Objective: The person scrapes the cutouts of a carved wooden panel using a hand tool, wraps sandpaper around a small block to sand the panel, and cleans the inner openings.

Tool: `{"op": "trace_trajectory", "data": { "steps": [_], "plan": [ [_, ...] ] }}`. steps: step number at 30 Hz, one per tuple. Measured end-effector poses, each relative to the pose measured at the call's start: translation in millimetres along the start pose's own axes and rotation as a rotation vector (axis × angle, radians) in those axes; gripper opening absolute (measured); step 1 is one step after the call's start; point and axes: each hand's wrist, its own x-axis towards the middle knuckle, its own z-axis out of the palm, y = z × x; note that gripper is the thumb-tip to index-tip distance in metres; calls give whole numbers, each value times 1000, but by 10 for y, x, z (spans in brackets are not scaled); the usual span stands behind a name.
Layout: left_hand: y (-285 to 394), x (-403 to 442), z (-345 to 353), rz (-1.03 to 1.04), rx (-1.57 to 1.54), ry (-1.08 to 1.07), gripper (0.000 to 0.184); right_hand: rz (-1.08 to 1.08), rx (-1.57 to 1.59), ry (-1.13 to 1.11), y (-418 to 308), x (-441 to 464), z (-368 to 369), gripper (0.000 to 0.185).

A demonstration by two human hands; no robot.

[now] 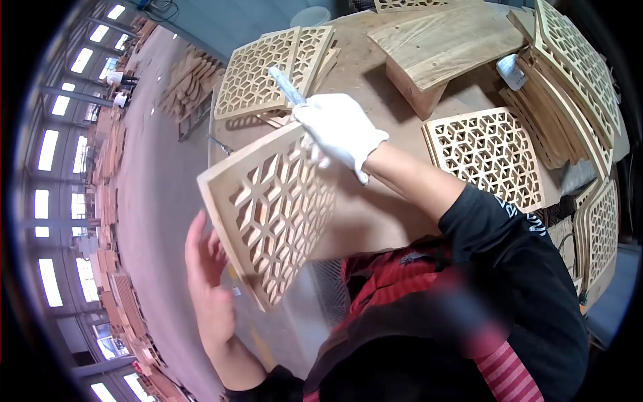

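Observation:
A wooden lattice panel with a cut-out geometric pattern is tilted in front of me over the table's near edge. My right hand, in a white glove, is closed around a flat grey-white stick, whose kind I cannot make out. The gloved fingers are also at the panel's upper edge and seem to grip it. Beside the panel's left edge is my bare left hand, slightly blurred, with fingers stretched upward; some fingertips are hidden behind the frame. Whether it touches the panel is unclear.
More lattice panels lie at the table's far left, with another stack to the right. A wooden stand is at the back. Curved panels lean on the right. Wood piles stand on the workshop floor, with people far off.

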Motion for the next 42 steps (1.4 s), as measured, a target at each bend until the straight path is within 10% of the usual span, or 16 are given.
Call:
{"op": "trace_trajectory", "data": {
  "steps": [9, 21, 42],
  "plan": [
    [220, 427, 177, -49, -16, 125, 47, -113, 33, -43, 173, -213, 4, 33],
    [65, 786, 105, -118, -144, 150, 45, -248, -926, -225, 372, -761, -43, 23],
    [173, 1223, 170, -324, -130, -63, 46, -222, -1109, -157, 293, -593, 11, 28]
  ]
}}
